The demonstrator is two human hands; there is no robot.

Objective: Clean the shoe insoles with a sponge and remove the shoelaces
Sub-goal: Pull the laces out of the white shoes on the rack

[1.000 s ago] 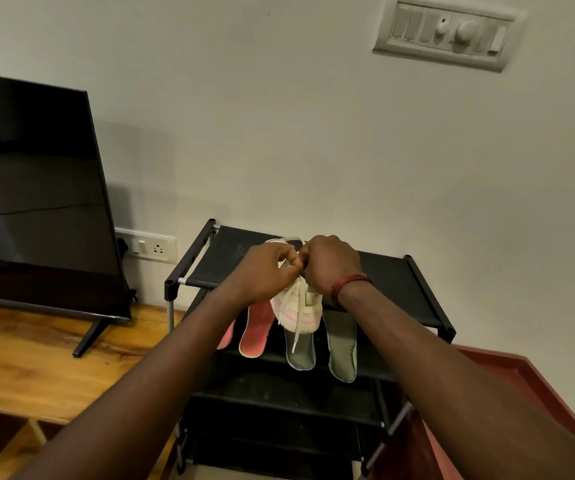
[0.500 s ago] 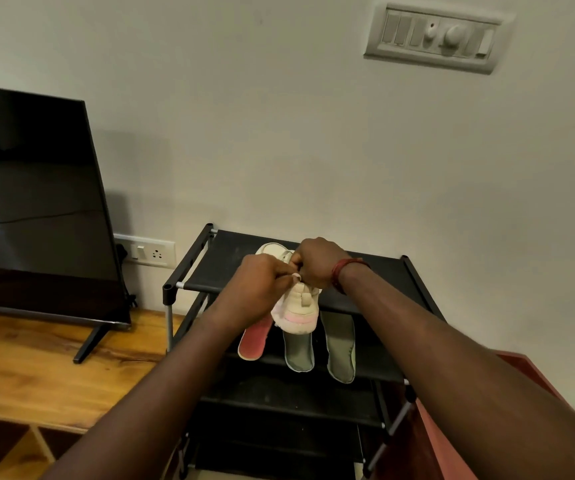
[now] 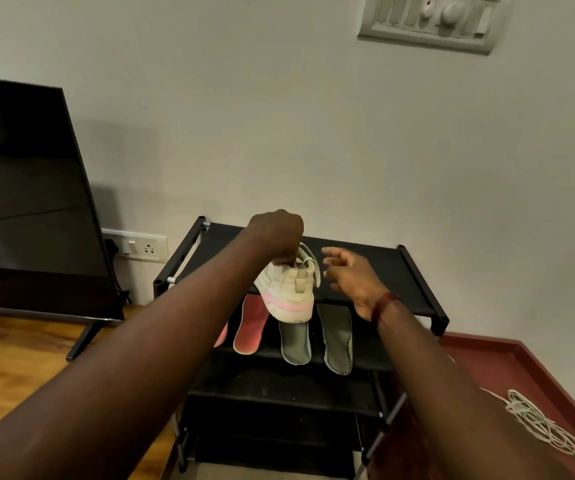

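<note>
Right hand (image 3: 352,278) released, fingers spread; left hand (image 3: 275,237) grips the smooth white shoe (image 3: 289,292).

shoe rack (image 3: 365,261) centre, against wall. left hand (image 3: 275,237) holds shoe (image 3: 289,289) over rack's top shelf; right hand (image 3: 352,278) just right of shoe, apart. insoles (image 3: 294,341) side by side on second shelf. TV (image 3: 26,202) left of rack, wall socket (image 3: 140,244) between them. laces (image 3: 538,424) piled on tray (image 3: 487,358) right of rack
</note>
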